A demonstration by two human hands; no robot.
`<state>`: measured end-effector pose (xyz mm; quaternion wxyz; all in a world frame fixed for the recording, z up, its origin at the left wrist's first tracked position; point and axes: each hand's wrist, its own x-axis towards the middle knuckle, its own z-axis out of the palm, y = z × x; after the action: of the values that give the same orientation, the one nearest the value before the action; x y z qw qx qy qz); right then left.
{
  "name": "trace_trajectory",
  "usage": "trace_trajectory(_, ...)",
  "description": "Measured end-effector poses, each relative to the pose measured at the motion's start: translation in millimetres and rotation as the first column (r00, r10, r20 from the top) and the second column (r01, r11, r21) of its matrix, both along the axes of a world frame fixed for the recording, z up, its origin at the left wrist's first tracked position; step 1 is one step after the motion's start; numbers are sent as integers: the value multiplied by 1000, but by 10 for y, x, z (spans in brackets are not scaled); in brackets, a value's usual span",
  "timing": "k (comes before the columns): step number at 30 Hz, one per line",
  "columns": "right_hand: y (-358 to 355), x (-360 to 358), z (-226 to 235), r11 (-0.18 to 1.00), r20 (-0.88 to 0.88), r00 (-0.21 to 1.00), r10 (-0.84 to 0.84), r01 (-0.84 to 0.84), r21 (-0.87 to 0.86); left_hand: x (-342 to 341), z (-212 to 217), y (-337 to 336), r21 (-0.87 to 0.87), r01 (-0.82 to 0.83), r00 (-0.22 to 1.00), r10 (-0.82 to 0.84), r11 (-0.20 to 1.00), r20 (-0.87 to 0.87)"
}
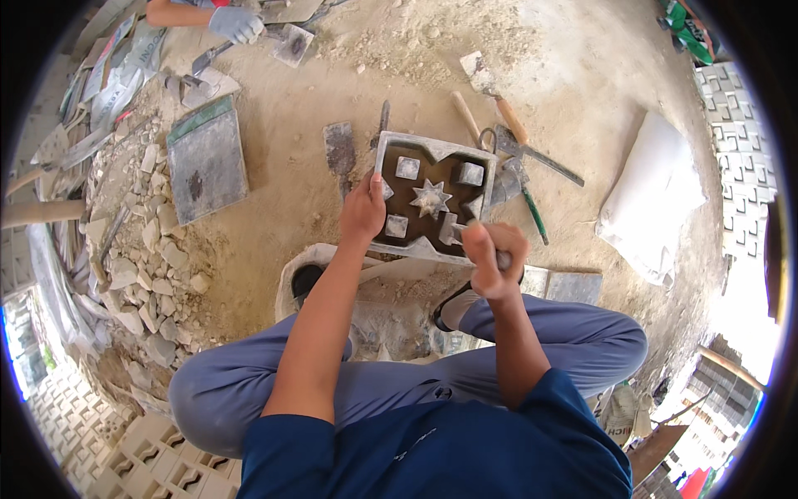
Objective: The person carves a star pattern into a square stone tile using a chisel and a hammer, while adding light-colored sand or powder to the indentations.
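A square grey mould (426, 242) is held tilted in front of me above my feet. Inside its notched frame are an eight-pointed star in the middle and square blocks near the corners. My left hand (363, 209) is closed on the mould's left edge, thumb on the rim. My right hand (496, 256) is wrapped round the handle of a small scraper. The scraper's flat metal blade (449, 229) reaches into the mould's lower right corner, by the frame; whether it touches the bottom I cannot tell.
Beyond the mould lie a flat trowel (340, 150) and a wooden-handled trowel (511, 121) among other tools. A grey board (208, 162) and rubble (150, 274) are left, a white sack (652, 200) right. A co-worker's gloved hand (237, 25) is far left. Blocks (731, 158) stand stacked.
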<state>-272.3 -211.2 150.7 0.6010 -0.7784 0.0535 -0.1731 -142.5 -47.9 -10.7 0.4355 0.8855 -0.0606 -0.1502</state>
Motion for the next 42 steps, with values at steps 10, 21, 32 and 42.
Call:
trace_trajectory(10,36,-10,-12,994,67,993,-92,96,-57,-19,20,-33,-62,-2,1000,3,998,5)
trace_trajectory(21,106,87,25,997,-2,1000,3,-3,-83,16,9,19,-8,-12,1000,12,1000,6)
trace_trajectory(32,-31,23,-334,999,91,995,-45,47,-25,-16,50,-57,-74,29,999,-27,997,37)
trace_trajectory(42,-50,34,-364,999,58,998,-22,19,45,2,86,-78,-28,-14,998,16,1000,67)
